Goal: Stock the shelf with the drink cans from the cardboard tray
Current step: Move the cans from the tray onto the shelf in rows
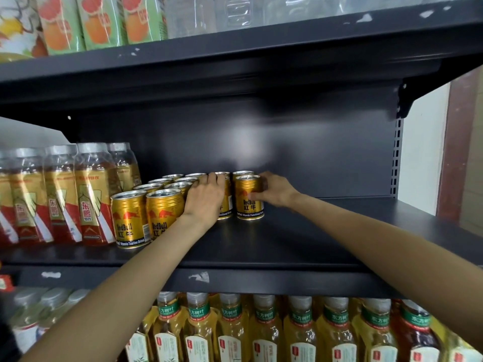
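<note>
Your right hand wrapped round the rightmost upright gold drink can, your left hand gripping the neighbouring gold can, both standing on the black metal shelf, more gold cans ranked left, labelled plastic bottles beyond.

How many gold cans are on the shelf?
11 gold cans: eight in two rows at left, one in the left hand, one in the right hand, one behind it. Others may hide.

Gold cans (red bulls printed) on black shelf.
</note>
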